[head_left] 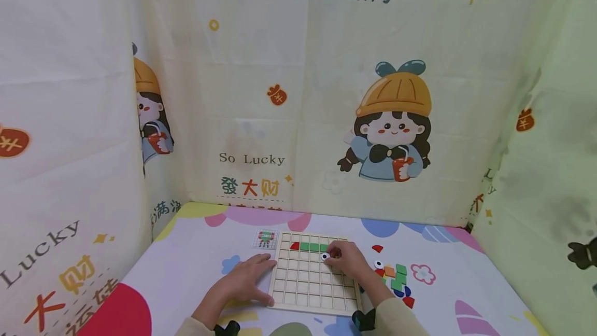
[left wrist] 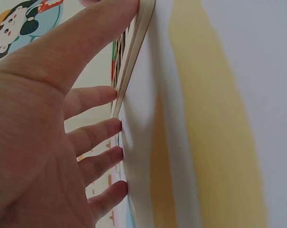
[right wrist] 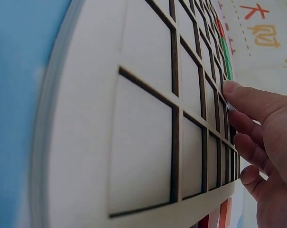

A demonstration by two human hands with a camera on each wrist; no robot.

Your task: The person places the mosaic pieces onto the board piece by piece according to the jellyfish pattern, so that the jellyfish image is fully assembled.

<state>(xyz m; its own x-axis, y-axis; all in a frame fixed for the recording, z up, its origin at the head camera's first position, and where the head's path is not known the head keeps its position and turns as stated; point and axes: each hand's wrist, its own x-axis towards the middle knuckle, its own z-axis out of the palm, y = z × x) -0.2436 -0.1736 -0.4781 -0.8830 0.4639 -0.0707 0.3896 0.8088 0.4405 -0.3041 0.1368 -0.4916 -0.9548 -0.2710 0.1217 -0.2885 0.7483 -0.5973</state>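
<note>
Grid board (head_left: 317, 280), lower centre. Left hand (head_left: 246, 277): spread fingers touch left edge. Right hand (head_left: 349, 259): fingers curled beside eye piece (head_left: 324, 256), grip unclear. Surface (head_left: 182, 268) extends left.

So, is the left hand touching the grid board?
Touching: the left wrist view shows the left hand with its thumb against the edge of the grid board.

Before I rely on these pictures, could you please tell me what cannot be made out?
Head: whatever the right hand may pinch, hidden by the hand itself.
Head: details of the printed card, too small.
Left wrist: the full board, partly covered by the left hand, cut off at the top.
Right wrist: the loose pieces, cut off by the lower edge.
</note>
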